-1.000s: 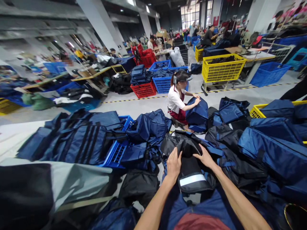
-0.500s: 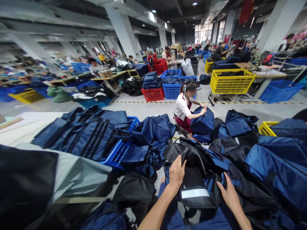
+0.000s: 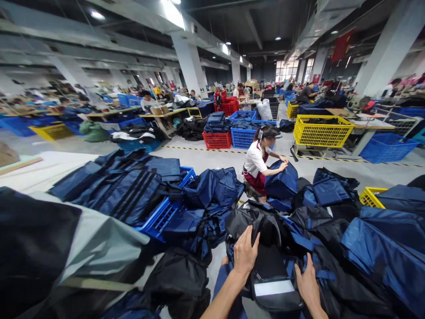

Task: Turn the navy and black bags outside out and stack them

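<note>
The left hand (image 3: 245, 253) grips a fold of black fabric at the upper part of the black bag (image 3: 270, 266), fingers curled over the cloth and pinching it. The right hand (image 3: 307, 285) lies lower down against the bag's right side, fingers spread on a blue strap (image 3: 310, 268); whether it actually clasps the strap or merely presses on it I cannot tell. The bag sits right in front of the person, at the bottom middle of the view, with its white reflective strip (image 3: 269, 288) facing up between the two hands.

The likeliest trouble starts with that left pinch: it holds only loose fabric, so a firm pull could slide the cloth out of the fingers or drag the bag askew rather than lift it. The blue strap runs off under the neighbouring dark bags (image 3: 335, 261) (they overlap the held one closely), so it could snag and tug the pile along.

Farther out, the navy bags (image 3: 212, 188) are heaped against and over a blue crate (image 3: 162, 215), and they lean toward the person; a jolt to the pile might tip some down onto the work. A seated co-worker (image 3: 257, 166) presses both hands on a navy bag of their own (image 3: 282, 181) just beyond the pile, near enough that sliding bags could reach them.
</note>
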A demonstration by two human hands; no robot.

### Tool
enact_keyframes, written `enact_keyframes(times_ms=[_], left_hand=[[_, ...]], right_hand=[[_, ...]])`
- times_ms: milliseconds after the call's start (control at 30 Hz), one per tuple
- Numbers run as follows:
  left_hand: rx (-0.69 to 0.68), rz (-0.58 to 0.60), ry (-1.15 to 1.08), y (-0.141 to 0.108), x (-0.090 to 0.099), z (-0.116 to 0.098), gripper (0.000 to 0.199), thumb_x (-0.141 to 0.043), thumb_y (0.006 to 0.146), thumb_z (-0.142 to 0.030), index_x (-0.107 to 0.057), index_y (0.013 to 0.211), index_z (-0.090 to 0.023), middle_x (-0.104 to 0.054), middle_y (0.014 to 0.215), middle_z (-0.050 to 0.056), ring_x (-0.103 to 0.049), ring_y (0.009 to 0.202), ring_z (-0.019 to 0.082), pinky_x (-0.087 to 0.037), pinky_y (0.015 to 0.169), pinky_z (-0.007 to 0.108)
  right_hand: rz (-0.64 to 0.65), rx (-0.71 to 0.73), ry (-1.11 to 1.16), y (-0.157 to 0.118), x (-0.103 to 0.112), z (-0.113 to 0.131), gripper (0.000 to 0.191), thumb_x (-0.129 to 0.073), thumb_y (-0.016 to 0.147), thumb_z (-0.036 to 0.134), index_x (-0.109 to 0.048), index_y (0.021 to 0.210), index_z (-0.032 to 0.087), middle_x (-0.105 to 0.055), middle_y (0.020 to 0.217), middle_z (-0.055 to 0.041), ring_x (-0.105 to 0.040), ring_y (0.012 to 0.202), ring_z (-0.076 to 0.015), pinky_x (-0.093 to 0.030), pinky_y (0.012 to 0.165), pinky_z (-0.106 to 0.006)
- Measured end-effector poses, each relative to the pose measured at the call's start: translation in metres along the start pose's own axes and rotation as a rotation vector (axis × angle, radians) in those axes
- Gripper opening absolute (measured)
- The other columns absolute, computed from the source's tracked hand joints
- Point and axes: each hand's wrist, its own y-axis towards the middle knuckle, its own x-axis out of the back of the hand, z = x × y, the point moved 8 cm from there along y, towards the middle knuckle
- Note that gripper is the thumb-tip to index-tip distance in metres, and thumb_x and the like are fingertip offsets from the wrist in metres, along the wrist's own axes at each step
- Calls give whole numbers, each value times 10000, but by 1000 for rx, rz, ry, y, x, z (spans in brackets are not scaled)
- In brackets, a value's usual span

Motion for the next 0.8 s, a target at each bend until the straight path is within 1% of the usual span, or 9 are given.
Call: enact_keyframes(times_ms=[133, 267, 367, 467, 567, 633, 733, 800], left_hand=[[18, -9, -8, 0, 0, 2, 413, -566, 1101, -419, -736, 1394, -183, -808, 1311, 171, -802, 1200, 328, -682, 1044, 461], [35, -4, -31, 2, 2, 5, 425, -556, 1099, -448, -744, 1383, -194, -812, 1303, 168, -805, 1190, 332, -682, 1039, 465], [27, -3, -33, 3, 3, 5, 445, -539, 1106, -476, -740, 1383, -192, -811, 1307, 168, -807, 1186, 329, -680, 1039, 465], [14, -9, -29, 3, 4, 5, 463, -525, 1112, -489, -731, 1388, -179, -811, 1305, 174, -808, 1184, 330, -681, 1033, 465], [11, -6, -34, 3, 4, 6, 473, -517, 1113, -498, -724, 1395, -179, -809, 1305, 178, -805, 1188, 332, -682, 1025, 466], [16, -8, -36, 4, 4, 8, 473, -514, 1112, -506, -723, 1397, -191, -809, 1307, 175, -805, 1188, 333, -681, 1021, 467], [10, -8, -26, 4, 4, 10, 493, -509, 1111, -527, -724, 1391, -183, -810, 1299, 183, -808, 1175, 337, -680, 1015, 470], [2, -3, -14, 3, 4, 10, 511, -502, 1114, -537, -720, 1394, -170, -810, 1293, 189, -810, 1170, 338, -679, 1012, 469]], right_hand=[[-6, 5, -4, 1, -2, -6, 955, -227, 959, 713, -178, 1753, 185, -464, 1670, -249, -619, 1434, -448, -554, 1105, -594], [1, 16, 16, -1, -6, -8, 922, -246, 986, 686, -153, 1762, 196, -449, 1687, -241, -596, 1470, -418, -538, 1135, -570], [8, 6, 5, -1, -8, -10, 874, -259, 1015, 646, -143, 1769, 219, -460, 1684, -231, -649, 1414, -401, -548, 1119, -555], [24, -21, -28, -2, -10, -11, 844, -254, 1031, 631, -141, 1775, 249, -473, 1677, -225, -709, 1329, -405, -563, 1086, -567], [43, -23, -45, -2, -11, -10, 843, -234, 1038, 617, -126, 1782, 236, -480, 1671, -228, -703, 1339, -407, -558, 1093, -563], [61, -26, -49, -4, -13, -9, 845, -221, 1038, 604, -118, 1783, 221, -489, 1660, -232, -690, 1355, -421, -548, 1101, -581], [74, -45, -42, -7, -15, -8, 840, -225, 1038, 611, -109, 1787, 246, -511, 1646, -222, -704, 1322, -443, -547, 1085, -619], [72, -57, -33, -9, -16, -7, 832, -240, 1043, 615, -108, 1788, 269, -525, 1642, -207, -717, 1299, -439, -549, 1081, -619]])
